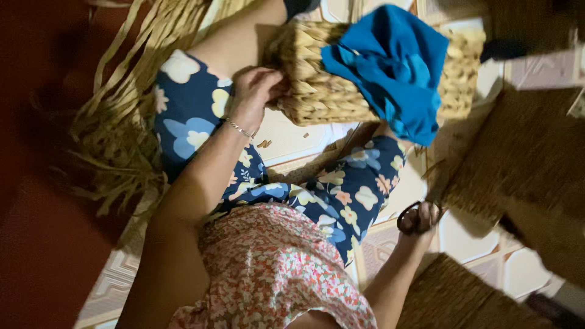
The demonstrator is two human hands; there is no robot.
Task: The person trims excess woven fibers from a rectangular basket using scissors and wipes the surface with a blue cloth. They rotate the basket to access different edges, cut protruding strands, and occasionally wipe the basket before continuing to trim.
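Note:
My left hand (255,91), a thin bracelet on its wrist, grips the rim of a woven straw basket (317,85) that rests against my knee. A bright blue cloth (396,67) is draped over the basket's side. My right hand (423,216) is low at the right, with its fingers closed through the dark loop handles of a pair of scissors (407,220). The blades are hidden behind a woven piece. My lap, in dark blue flowered trousers, lies between the two hands.
A loose bundle of dry straw strands (122,122) spreads at the left, beside my leg. Flat brown woven mats (524,152) lie at the right, and another woven mat (451,298) sits by my right forearm. White patterned floor tiles (469,237) show underneath.

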